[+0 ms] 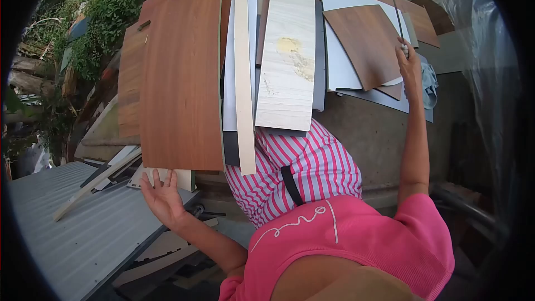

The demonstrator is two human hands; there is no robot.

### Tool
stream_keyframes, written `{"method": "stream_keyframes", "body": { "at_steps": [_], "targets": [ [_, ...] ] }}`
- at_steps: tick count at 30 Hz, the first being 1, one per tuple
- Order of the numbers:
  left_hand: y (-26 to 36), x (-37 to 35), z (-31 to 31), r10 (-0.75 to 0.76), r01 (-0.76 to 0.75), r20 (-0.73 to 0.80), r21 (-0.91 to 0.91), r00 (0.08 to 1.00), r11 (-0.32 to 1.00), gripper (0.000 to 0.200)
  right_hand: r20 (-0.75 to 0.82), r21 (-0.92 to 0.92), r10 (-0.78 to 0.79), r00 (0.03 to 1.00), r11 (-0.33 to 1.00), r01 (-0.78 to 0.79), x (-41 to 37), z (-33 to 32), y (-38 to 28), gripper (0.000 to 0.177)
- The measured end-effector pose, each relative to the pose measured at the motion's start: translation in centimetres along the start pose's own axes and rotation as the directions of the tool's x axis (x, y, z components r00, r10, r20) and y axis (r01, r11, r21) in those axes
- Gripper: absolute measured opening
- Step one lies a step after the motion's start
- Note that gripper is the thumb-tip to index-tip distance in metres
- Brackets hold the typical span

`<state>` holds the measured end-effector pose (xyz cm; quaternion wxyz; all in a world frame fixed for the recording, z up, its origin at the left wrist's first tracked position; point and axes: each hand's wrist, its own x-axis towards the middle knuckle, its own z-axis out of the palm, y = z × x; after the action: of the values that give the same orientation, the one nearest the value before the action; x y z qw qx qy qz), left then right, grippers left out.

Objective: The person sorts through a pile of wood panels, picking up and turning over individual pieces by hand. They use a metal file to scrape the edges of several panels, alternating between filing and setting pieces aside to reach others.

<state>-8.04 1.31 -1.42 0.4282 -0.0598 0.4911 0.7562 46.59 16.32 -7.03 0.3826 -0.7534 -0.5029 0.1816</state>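
My left hand (161, 198) is palm up with its fingers spread, at the lower edge of a wide reddish-brown wood panel (184, 78). Whether the fingertips touch the panel is hard to tell. On the right, my right hand (410, 67) is closed around the pale, wrapped-looking end of a long thin dark rod (396, 5), which points away from me; it could be a blade seen edge-on. Between the hands lie a narrow cream strip (243, 78) and a whitish board (287, 50) with a yellowish stain. A smaller brown panel (365, 44) rests beside my right hand.
White sheets (334, 61) lie under the brown panel on the right. A light-blue cloth (429, 86) hangs near my right wrist. Corrugated metal sheeting (72, 206) and loose wood strips (100, 181) are at lower left. Plants (100, 28) grow behind, and clear plastic sheeting (493, 61) hangs at right.
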Motion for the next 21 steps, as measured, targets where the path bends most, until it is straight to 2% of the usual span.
{"method": "stream_keyframes", "body": {
  "at_steps": [1, 2, 4, 6, 8, 9, 10, 12, 13, 14, 16, 17, 19, 21],
  "targets": [
    [0.0, -0.9, 0.7, 0.229, -0.241, 0.089, 0.167, 0.969, 0.956, 0.068, -0.052, -0.123, 0.022, 0.998, 0.992, -0.028, 0.8, -1.4, 0.9, 0.041],
    [-0.1, -1.8, 1.6, 0.422, -0.471, 0.214, 0.299, 0.881, 0.83, 0.063, -0.108, -0.245, 0.038, 0.993, 0.967, -0.064, 1.7, -2.8, 2.0, 0.04],
    [-0.1, -3.6, 5.2, 0.516, -0.606, 0.36, 0.209, 0.778, 0.768, 0.057, -0.153, -0.269, 0.046, 0.987, 0.959, -0.086, 4.0, -4.1, 4.5, 0.04],
    [-1.8, -5.4, 9.1, 0.393, -0.514, 0.546, 0.081, 0.74, 0.854, 0.055, -0.185, -0.279, 0.048, 0.982, 0.955, -0.099, 7.1, -4.3, 7.6, 0.04],
    [-5.4, -6.9, 12.7, 0.087, -0.243, 0.732, 0.11, 0.676, 0.964, 0.056, -0.157, -0.358, 0.018, 0.987, 0.931, -0.074, 9.7, -3.4, 10.6, 0.038],
    [-7.6, -7.4, 14.0, -0.114, -0.072, 0.781, 0.199, 0.614, 0.977, 0.058, -0.154, -0.349, 0.018, 0.988, 0.934, -0.071, 10.1, -2.7, 10.9, 0.038],
    [-9.9, -8.2, 15.4, -0.289, 0.017, 0.781, 0.337, 0.554, 0.941, 0.06, -0.112, -0.388, 0.014, 0.994, 0.92, -0.056, 10.5, -2.1, 10.8, 0.036],
    [-15.3, -8.8, 16.9, -0.552, 0.207, 0.705, 0.519, 0.445, 0.83, 0.06, -0.078, -0.46, -0.032, 0.996, 0.888, -0.007, 11.0, -0.3, 12.0, 0.033],
    [-17.8, -9.4, 17.5, -0.61, 0.216, 0.646, 0.584, 0.46, 0.782, 0.062, -0.078, -0.454, -0.038, 0.996, 0.891, -0.001, 10.5, 0.2, 11.3, 0.033],
    [-20.1, -9.8, 18.2, -0.663, 0.229, 0.58, 0.646, 0.472, 0.728, 0.064, -0.116, -0.546, -0.128, 0.985, 0.837, 0.044, 9.1, 1.0, 10.1, 0.032],
    [-24.8, -8.7, 19.2, -0.737, 0.215, 0.511, 0.737, 0.441, 0.64, 0.069, -0.14, -0.693, -0.315, 0.939, 0.708, 0.134, 7.8, 1.8, 9.9, 0.028],
    [-27.0, -8.2, 19.3, -0.736, 0.215, 0.512, 0.736, 0.443, 0.642, 0.069, -0.14, -0.692, -0.316, 0.938, 0.709, 0.136, 7.2, 2.0, 10.0, 0.028],
    [-29.9, -7.9, 19.6, -0.76, 0.27, 0.404, 0.763, 0.509, 0.587, 0.072, -0.187, -0.704, -0.31, 0.932, 0.705, 0.093, 5.8, 2.1, 9.9, 0.028],
    [-30.6, -8.4, 19.1, -0.778, 0.281, 0.38, 0.778, 0.5, 0.561, 0.071, -0.173, -0.712, -0.302, 0.937, 0.696, 0.093, 4.4, 1.8, 9.8, 0.028]
  ]
}}
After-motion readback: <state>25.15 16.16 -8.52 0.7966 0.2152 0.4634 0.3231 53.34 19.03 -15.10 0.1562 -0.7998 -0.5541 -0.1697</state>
